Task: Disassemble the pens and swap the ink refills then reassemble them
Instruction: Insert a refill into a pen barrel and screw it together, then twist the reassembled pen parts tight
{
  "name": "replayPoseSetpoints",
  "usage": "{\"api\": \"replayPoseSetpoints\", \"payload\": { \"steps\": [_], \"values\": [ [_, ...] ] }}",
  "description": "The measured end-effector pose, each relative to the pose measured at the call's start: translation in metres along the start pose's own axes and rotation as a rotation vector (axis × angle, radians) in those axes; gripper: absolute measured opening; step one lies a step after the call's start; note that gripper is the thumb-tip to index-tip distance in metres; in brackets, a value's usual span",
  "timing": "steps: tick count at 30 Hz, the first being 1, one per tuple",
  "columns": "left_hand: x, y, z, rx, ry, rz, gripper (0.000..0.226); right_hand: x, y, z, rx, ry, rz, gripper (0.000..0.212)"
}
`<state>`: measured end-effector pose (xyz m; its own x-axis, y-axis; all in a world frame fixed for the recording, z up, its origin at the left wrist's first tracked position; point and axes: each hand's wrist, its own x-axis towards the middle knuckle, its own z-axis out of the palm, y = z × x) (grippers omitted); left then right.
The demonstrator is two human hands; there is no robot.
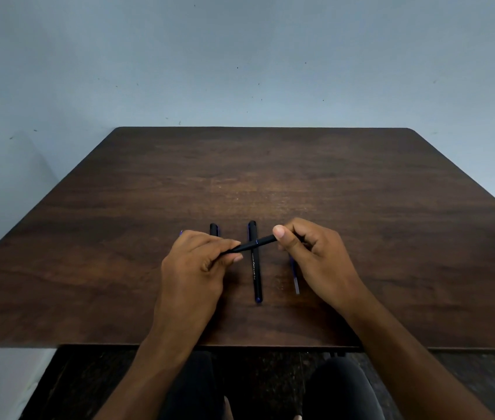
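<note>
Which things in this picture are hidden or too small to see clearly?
Head view only:
- Held pen: both ends are covered, one by the left hand, one by the right hand.
- Black piece behind the left hand: only its top shows.
- Thin refill: the upper part lies under the right hand.
- Print on the pen on the table: too small to read fully.
</note>
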<state>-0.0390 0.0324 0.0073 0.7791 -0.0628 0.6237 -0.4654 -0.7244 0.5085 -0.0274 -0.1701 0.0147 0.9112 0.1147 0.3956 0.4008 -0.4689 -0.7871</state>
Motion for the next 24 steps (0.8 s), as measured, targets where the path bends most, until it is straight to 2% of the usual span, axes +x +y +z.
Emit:
{"api": "replayPoseSetpoints", "payload": {
  "steps": [4, 8, 13, 18, 24],
  "values": [
    [0.0, -0.005, 0.0, -0.014, 0.06, -0.051, 0.019, 0.0, -0.003, -0.002, 0.102, 0.045, 0.093, 0.028],
    [0.001, -0.012, 0.0, -0.077, 0.109, -0.129, 0.016, 0.004, -0.003, -0.003, 0.023, 0.106, 0.113, 0.004],
    [0.001, -0.017, 0.0, -0.186, 0.163, -0.161, 0.023, 0.017, -0.019, 0.006, -0.153, -0.013, 0.121, 0.002],
    [0.001, -0.016, -0.001, -0.238, 0.213, -0.187, 0.03, 0.043, -0.036, 0.037, -0.357, -0.221, 0.121, 0.013],
    [0.0, -0.019, 0.0, -0.263, 0.231, -0.183, 0.027, 0.066, -0.044, 0.074, -0.507, -0.264, 0.226, 0.017]
  ]
}}
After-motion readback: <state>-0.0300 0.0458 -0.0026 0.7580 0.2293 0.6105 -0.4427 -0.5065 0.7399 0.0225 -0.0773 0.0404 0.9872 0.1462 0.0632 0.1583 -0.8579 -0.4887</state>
